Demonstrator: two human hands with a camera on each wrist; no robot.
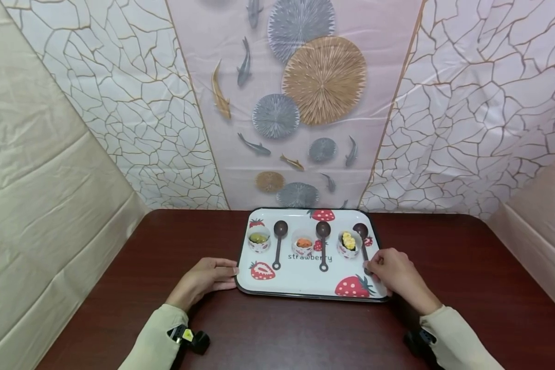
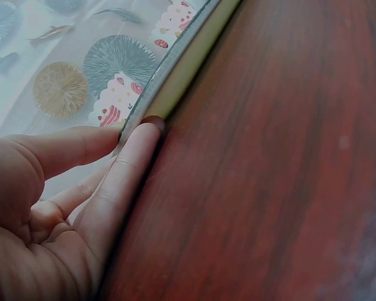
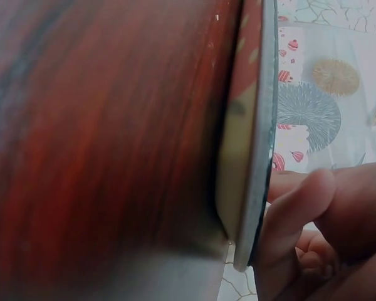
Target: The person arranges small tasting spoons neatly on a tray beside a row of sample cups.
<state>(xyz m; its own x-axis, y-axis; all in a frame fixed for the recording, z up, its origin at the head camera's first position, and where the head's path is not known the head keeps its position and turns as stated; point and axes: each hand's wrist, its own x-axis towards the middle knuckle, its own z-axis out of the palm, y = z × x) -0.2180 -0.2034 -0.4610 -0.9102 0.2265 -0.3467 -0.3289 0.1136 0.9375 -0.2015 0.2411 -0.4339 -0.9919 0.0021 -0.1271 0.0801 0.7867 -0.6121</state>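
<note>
A white strawberry-print tray [image 1: 300,282] with a dark rim lies on the table. On it stand three small paper cups: one with green food [image 1: 259,238], one with orange food [image 1: 303,243], one with yellow food [image 1: 349,241]. Beside each cup lies a brown spoon: left spoon [image 1: 278,246], middle spoon [image 1: 323,246], right spoon [image 1: 362,234]. My left hand [image 1: 206,277] pinches the tray's left rim between thumb and finger. With curled fingers, my right hand [image 1: 396,272] pinches the right spoon's handle end over the tray's right edge. In the right wrist view the spoon is hidden.
The dark red-brown table [image 1: 282,329] extends around the tray. Behind it hangs a patterned cloth [image 1: 319,169] with fish and round motifs. Beige cloth [image 1: 51,180] bounds the left side, and similar cloth [image 1: 546,231] the right.
</note>
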